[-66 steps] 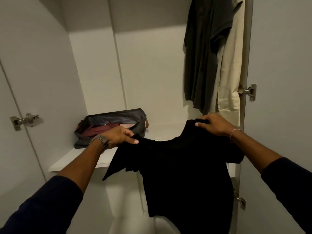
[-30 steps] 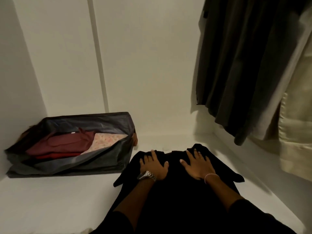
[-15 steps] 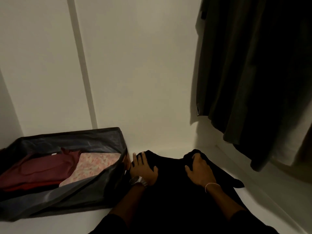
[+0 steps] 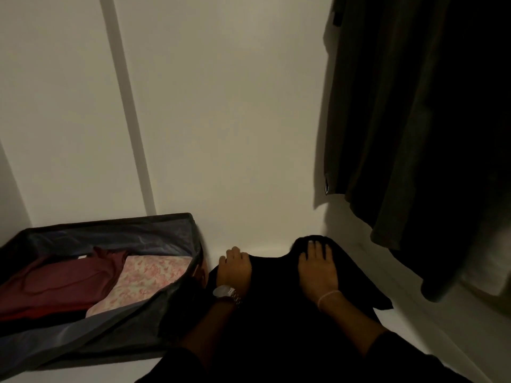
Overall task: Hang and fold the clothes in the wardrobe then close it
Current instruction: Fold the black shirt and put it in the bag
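Both hands laid on black garment (image 4: 279, 322), itself spread on white wardrobe shelf (image 4: 431, 324) beside back wall (image 4: 221, 134). Left hand (image 4: 235, 268): palm down on left shoulder of garment, fingers bent over its far edge, no fabric visibly pinched; grip judged relaxed and pressing, not clamped. Right hand (image 4: 316, 269): palm down on right shoulder, fingers straight and slightly spread, fingertips (image 4: 312, 246) near raised far fold; grip wide, flat, holding nothing. Wristwatch (image 4: 225, 293) on left wrist, thin bracelet (image 4: 329, 295) on right.

Risks, as judgements only. Near part of garment lost in shadow under forearms, so creases there likely to go unnoticed and be folded in. Open storage bag (image 4: 177, 233) just beside left hand, holding maroon clothing (image 4: 63, 280) and floral fabric (image 4: 149, 275); left sleeve of garment liable to bunch against bag wall or push bag aside. Hanging dark clothes (image 4: 414, 120) low over right end of shelf; hem liable to brush or catch on rising right arm. Smooth shelf: garment liable to slide toward front edge under uneven pressing.
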